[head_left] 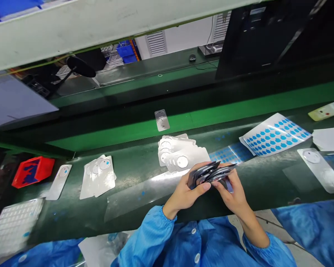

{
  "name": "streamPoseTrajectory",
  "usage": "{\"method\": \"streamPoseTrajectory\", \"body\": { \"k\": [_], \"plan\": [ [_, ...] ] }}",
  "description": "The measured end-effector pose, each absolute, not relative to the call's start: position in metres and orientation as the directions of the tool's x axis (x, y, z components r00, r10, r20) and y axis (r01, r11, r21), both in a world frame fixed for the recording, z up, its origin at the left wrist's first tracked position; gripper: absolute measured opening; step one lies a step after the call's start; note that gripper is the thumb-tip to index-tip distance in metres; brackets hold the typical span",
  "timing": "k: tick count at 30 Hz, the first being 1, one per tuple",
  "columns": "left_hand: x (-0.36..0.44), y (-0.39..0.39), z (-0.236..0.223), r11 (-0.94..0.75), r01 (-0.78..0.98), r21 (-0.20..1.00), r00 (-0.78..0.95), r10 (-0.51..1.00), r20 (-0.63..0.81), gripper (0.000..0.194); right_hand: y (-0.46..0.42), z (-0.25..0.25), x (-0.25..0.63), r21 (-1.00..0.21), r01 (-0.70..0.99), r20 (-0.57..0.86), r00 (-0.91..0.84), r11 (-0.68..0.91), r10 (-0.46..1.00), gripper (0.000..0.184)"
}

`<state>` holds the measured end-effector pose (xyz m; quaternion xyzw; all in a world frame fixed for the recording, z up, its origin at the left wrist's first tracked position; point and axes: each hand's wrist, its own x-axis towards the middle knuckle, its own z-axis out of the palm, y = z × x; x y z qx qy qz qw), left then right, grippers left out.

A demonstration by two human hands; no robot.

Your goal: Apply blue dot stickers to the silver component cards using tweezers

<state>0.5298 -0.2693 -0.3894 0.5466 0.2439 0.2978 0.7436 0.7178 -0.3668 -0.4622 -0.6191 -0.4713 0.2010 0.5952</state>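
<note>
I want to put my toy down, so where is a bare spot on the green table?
Bare green lies between the left cards and the middle cards, and past the right hand, before the long white card. It is crowded around the dark pieces and by the blue dot sheets.

You've got a dark green workbench (133,165) running right across in front of you, and out at its left end sit a red tray (32,172) and a white blister tray (13,226), then a lone foil-backed card (59,181) and a fanned pile of cards (98,177). Mid-bench, there's a white card stack (178,154) with a clear plastic film (139,198) along the near edge and a single card (161,120) toward the far edge. Over at the right end, you've got a sheet of blue dot stickers (275,134), another foil-backed card (317,170) and a pale yellow device (327,110) in the far corner.
</note>
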Motion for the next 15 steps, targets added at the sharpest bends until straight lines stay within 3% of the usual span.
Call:
{"method": "streamPoseTrajectory", "body": {
  "k": [4, 8, 10, 13, 15],
  "plan": [
    [0.532, -0.273, -0.400, 0.077, -0.228, 0.971, 0.755, 0.644, 0.126, 0.051, -0.378, -0.450, 0.733, -0.836, 0.526, 0.399, 0.384, 0.158, 0.832, 0.060],
    [0.538, -0.282, -0.435, 0.091, -0.163, 0.982, 0.757, 0.650, 0.065, 0.078, -0.395, -0.451, 0.738, -0.821, 0.531, 0.365, 0.204, 0.210, 0.908, 0.064],
    [0.541, -0.288, -0.446, 0.117, -0.118, 0.986, 0.752, 0.659, 0.012, 0.075, -0.401, -0.453, 0.736, -0.804, 0.551, 0.367, 0.165, 0.223, 0.916, 0.067],
    [0.542, -0.299, -0.451, 0.104, -0.097, 0.990, 0.756, 0.655, 0.005, 0.065, -0.409, -0.458, 0.733, -0.805, 0.559, 0.378, 0.220, 0.201, 0.900, 0.066],
    [0.540, -0.303, -0.454, 0.018, -0.129, 0.991, 0.769, 0.633, 0.089, 0.073, -0.416, -0.462, 0.735, -0.811, 0.546, 0.432, 0.315, 0.211, 0.845, 0.060]
  ]
}}
